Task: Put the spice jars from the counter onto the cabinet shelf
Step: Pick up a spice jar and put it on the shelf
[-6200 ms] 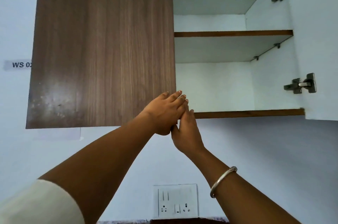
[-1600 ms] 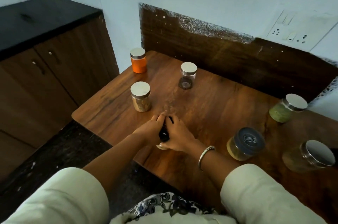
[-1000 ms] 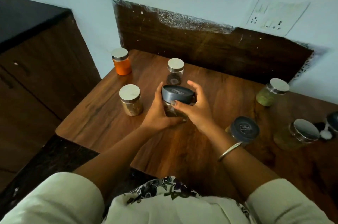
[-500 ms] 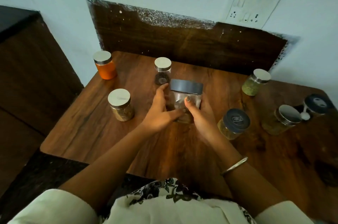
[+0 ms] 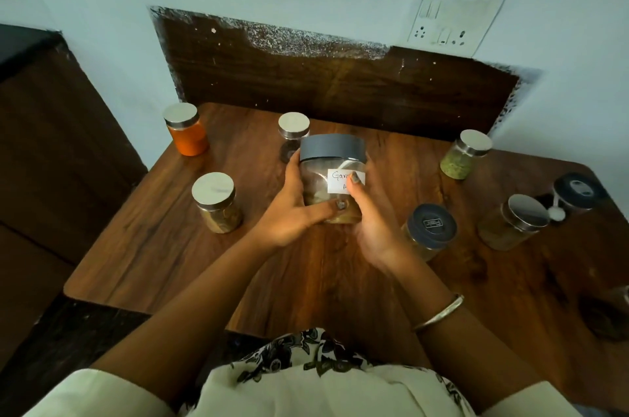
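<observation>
A clear jar with a grey lid (image 5: 332, 148) and a white handwritten label is held upright above the wooden counter (image 5: 163, 239). My left hand (image 5: 292, 209) wraps its left side and bottom, and my right hand (image 5: 371, 212) grips its right side with the thumb over the label. Several other spice jars stand on the counter: an orange one (image 5: 186, 134), a steel-lidded one (image 5: 217, 203), a small dark one (image 5: 291, 134) behind the held jar, a green one (image 5: 465, 154), a dark-lidded one (image 5: 429, 230) and a steel-lidded one (image 5: 514, 222) on the right.
A dark-lidded jar with a small white spoon (image 5: 575, 193) sits at the far right. A dark wood backsplash (image 5: 333, 83) rises behind the counter, with a socket plate (image 5: 449, 20) on the wall above. A dark cabinet (image 5: 51, 144) stands to the left. The cabinet shelf is out of view.
Both hands have lifted the grey-lidded jar off the counter and turned it upright, so its label faces me. The view has tilted slightly upward.
</observation>
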The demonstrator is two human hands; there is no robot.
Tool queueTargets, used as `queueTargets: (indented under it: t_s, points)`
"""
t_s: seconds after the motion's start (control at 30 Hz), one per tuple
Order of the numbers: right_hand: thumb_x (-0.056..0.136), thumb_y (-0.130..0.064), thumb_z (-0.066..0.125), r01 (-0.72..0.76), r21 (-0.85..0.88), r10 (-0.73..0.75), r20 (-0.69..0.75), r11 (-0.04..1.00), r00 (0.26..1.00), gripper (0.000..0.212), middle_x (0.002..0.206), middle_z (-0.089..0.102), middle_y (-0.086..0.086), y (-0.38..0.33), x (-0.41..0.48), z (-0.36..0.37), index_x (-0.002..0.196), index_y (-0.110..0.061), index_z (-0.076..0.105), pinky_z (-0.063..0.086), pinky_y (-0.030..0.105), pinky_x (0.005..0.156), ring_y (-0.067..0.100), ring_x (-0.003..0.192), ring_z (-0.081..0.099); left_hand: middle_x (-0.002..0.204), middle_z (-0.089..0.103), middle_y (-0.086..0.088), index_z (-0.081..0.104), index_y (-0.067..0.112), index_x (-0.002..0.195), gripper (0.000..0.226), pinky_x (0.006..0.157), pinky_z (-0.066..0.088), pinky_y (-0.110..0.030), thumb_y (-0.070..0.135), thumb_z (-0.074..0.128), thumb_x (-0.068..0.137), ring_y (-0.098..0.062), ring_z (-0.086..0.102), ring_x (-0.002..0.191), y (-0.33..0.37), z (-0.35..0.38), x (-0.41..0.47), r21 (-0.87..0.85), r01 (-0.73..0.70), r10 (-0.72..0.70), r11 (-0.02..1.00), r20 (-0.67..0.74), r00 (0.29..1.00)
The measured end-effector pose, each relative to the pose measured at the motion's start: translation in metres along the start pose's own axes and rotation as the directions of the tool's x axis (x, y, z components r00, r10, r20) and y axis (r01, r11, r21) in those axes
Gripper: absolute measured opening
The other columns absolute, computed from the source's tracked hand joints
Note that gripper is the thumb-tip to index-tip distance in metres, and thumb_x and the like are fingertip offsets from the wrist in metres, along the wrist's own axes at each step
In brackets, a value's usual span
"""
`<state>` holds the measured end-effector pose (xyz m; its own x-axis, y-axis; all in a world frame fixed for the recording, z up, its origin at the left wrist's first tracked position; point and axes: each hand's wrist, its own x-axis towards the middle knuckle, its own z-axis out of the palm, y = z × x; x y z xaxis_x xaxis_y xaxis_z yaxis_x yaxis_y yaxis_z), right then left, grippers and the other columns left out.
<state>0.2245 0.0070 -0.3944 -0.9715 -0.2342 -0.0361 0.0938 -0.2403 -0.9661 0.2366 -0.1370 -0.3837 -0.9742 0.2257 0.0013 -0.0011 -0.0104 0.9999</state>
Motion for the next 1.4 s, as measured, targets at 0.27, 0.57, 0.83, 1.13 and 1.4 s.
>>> queueTargets:
  t_s: [0.27, 0.57, 0.83, 1.13, 1.4]
  points:
    - [0.079, -0.037, 0.062, 0.029, -0.132, -0.012, 0.131, 0.991, 0.991, 0.074, 0.129, 0.053, -0.014, -0.005, -0.004, -0.001, 0.14, -0.047, 0.02, 0.05, 0.032, 0.094, 0.008, 0.117, 0.057, 0.126, 0.038, 0.027, -0.016, 0.019, 0.146, 0.131, 0.098, 0.043, -0.017, 0.022, 0.083, 0.061, 0.012, 0.045, 0.116, 0.009, -0.014, -0.003, 0.231, -0.066, 0.069, 0.971, -0.004, 0.998]
    - [0.075, -0.025, 0.066, 0.081, -0.334, 0.036, 0.331, 0.939, 0.943, 0.074, 0.131, 0.046, -0.018, -0.03, -0.01, -0.015, 0.122, -0.062, 0.021, 0.053, 0.038, 0.09, 0.015, 0.122, 0.052, 0.136, 0.037, 0.024, -0.012, 0.024, 0.147, 0.127, 0.101, 0.045, -0.031, 0.029, 0.08, 0.06, 0.003, 0.044, 0.125, 0.016, -0.026, -0.011, 0.237, -0.1, 0.097, 0.966, 0.025, 0.995]
    - [0.076, -0.031, 0.065, 0.121, -0.459, 0.034, 0.315, 0.88, 0.948, 0.079, 0.14, 0.043, -0.009, -0.034, -0.014, -0.011, 0.122, -0.064, 0.01, 0.047, 0.027, 0.098, 0.005, 0.124, 0.049, 0.136, 0.04, 0.017, -0.021, 0.034, 0.143, 0.128, 0.09, 0.046, -0.014, 0.061, 0.072, 0.059, 0.008, 0.05, 0.113, 0.018, -0.039, -0.007, 0.471, -0.096, 0.051, 0.877, 0.107, 0.993]
    - [0.076, -0.042, 0.059, 0.13, -0.59, 0.038, 0.264, 0.797, 0.964, 0.072, 0.125, 0.036, -0.036, -0.039, -0.013, -0.005, 0.119, -0.064, 0.006, 0.039, 0.001, 0.088, -0.015, 0.113, 0.043, 0.134, 0.054, -0.006, -0.009, 0.019, 0.148, 0.119, 0.068, 0.04, 0.005, 0.062, 0.063, 0.063, 0.001, 0.052, 0.089, 0.025, -0.045, -0.007, 0.703, -0.151, 0.157, 0.695, 0.056, 0.986]
    - [0.078, -0.027, 0.061, 0.171, -0.54, -0.06, 0.218, 0.824, 0.974, 0.096, 0.148, 0.036, -0.003, -0.047, -0.005, 0.002, 0.145, -0.035, -0.007, 0.041, 0.011, 0.094, 0.003, 0.128, 0.043, 0.135, 0.054, -0.008, -0.004, 0.015, 0.149, 0.12, 0.089, 0.052, -0.033, 0.065, 0.059, 0.06, -0.019, 0.06, 0.109, 0.045, -0.045, -0.004, 0.755, -0.21, 0.253, 0.621, 0.062, 0.966]
